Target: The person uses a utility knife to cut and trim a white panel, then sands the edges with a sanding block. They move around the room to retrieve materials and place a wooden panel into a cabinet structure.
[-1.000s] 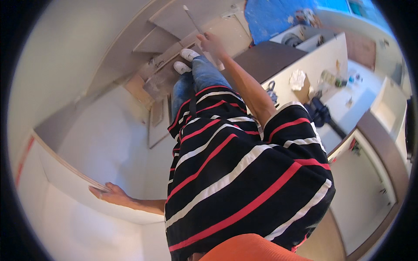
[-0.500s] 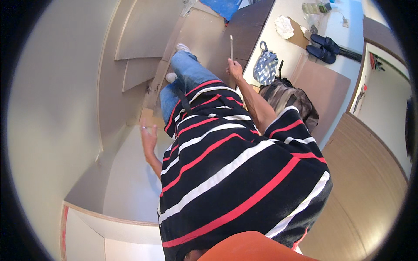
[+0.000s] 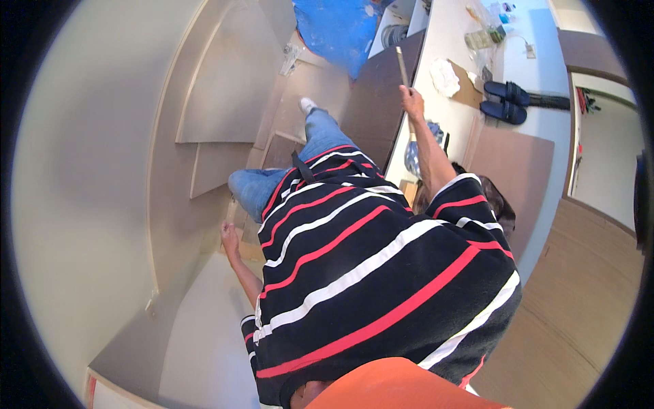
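Observation:
My right hand (image 3: 411, 102) is wrapped round a thin, pale stick (image 3: 401, 65), which stands up past my fist at the edge of a white counter (image 3: 436, 48). What kind of tool or strip it is cannot be made out. Down at my left side, my left hand (image 3: 230, 238) hangs near the floor and the lower wall panels. Its fingers look curled together, and nothing shows in them. Below my right forearm, partly hidden, lie a blue-and-white checked pouch (image 3: 414, 158) and a dark bag (image 3: 499, 204).
Pale curved panels (image 3: 218, 82) rise at the left. Ahead, a blue sheet (image 3: 337, 31) lies beside a dark brown board (image 3: 371, 102). Crumpled white paper (image 3: 444, 77), a bottle (image 3: 482, 39) and dark slippers (image 3: 505, 102) rest at the right. A wood-grain surface (image 3: 558, 293) stands nearer.
My right hand has moved right and slightly up with the stick, over the pouch. My left hand is lower, its spread fingers now curled. My legs have shifted in a step, and more blue sheet shows.

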{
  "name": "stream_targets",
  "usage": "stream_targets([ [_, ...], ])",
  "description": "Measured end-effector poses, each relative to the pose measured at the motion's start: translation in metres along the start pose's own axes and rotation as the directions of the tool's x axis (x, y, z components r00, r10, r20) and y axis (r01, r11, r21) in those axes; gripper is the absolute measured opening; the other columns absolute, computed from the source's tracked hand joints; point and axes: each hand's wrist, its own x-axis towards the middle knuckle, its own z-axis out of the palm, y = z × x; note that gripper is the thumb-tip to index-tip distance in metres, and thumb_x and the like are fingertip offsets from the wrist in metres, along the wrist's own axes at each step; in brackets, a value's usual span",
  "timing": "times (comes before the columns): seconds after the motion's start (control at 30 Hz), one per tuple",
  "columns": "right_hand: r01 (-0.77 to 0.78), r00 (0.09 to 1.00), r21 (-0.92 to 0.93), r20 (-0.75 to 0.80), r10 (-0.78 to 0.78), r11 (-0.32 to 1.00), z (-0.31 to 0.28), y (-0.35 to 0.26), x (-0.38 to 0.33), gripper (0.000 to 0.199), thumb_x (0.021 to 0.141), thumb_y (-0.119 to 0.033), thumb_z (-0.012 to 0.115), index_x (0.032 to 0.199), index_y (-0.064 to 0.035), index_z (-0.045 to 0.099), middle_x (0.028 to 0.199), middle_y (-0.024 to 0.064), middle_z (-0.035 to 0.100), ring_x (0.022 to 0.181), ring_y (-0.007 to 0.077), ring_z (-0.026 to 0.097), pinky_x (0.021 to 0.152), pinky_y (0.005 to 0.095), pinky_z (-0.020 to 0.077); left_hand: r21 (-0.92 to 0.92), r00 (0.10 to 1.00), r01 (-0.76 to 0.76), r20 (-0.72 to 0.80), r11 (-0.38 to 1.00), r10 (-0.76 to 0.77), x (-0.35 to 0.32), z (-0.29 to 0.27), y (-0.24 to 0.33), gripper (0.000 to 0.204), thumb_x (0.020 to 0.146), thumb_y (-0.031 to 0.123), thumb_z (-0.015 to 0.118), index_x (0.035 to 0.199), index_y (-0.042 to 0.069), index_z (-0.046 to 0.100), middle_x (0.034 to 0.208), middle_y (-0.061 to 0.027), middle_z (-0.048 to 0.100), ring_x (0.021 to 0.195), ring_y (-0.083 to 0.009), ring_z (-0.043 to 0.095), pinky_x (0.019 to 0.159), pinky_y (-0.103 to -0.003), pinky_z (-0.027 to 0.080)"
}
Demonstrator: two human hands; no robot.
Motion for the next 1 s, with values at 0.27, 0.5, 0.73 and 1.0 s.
stream_targets([
  [0.27, 0.139, 0.985, -0.249, -0.066, -0.16, 0.958, -0.06, -0.01, 0.134, 0.061, 0.094, -0.06, 0.054, 0.109, -0.0039, 0.071, 0.102, 0.0227, 0.072, 0.099, 0.0403, 0.068, 0.086, 0.0485, 0.0511, 0.4, 0.887, -0.105, -0.377, 0.91, 0.268, 0.099, -0.084, 0.056, 0.056, 0.099, 0.031, 0.057, 0.146, 0.003, 0.047, 0.136, -0.027, 0.056, 0.128, -0.0366, 0.054, 0.109, -0.043, 0.04],
  [0.5, 0.117, 0.979, -0.1, -0.153, -0.131, 0.988, -0.068, -0.026, 0.15, 0.057, 0.098, -0.054, 0.051, 0.095, 0.0003, 0.067, 0.094, 0.0248, 0.069, 0.09, 0.0413, 0.067, 0.081, 0.0491, 0.0502, 0.363, 0.687, -0.405, -0.485, 0.839, 0.541, 0.177, -0.086, 0.236, 0.043, 0.1, 0.021, 0.057, 0.139, 0.002, 0.053, 0.133, -0.0233, 0.055, 0.122, -0.0352, 0.057, 0.102, -0.045, 0.047],
  [0.73, 0.088, 0.975, -0.155, -0.188, -0.117, 0.984, -0.206, 0.103, 0.019, 0.041, 0.097, -0.037, 0.06, 0.114, 0.0009, 0.06, 0.109, 0.0271, 0.067, 0.1, 0.0443, 0.065, 0.086, 0.0508, 0.0497, 0.561, 0.515, -0.724, 0.052, 0.401, 0.856, 0.047, 0.081, 0.393, 0.042, 0.094, 0.014, 0.063, 0.135, 0.004, 0.056, 0.136, -0.0228, 0.055, 0.127, -0.0408, 0.051, 0.108, -0.046, 0.042],
  [1.0, 0.055, 0.977, 0.013, -0.205, -0.051, 0.998, -0.25, 0.2, -0.017, 0.041, 0.095, -0.028, 0.063, 0.125, -0.0035, 0.049, 0.11, 0.0252, 0.068, 0.099, 0.0444, 0.065, 0.084, 0.0515, 0.0493, 0.414, 0.55, -0.826, 0.441, 0.383, 0.709, -0.033, 0.294, 0.455, 0.047, 0.094, 0.019, 0.064, 0.138, 0.006, 0.053, 0.141, -0.0199, 0.053, 0.134, -0.0387, 0.047, 0.111, -0.044, 0.039],
])
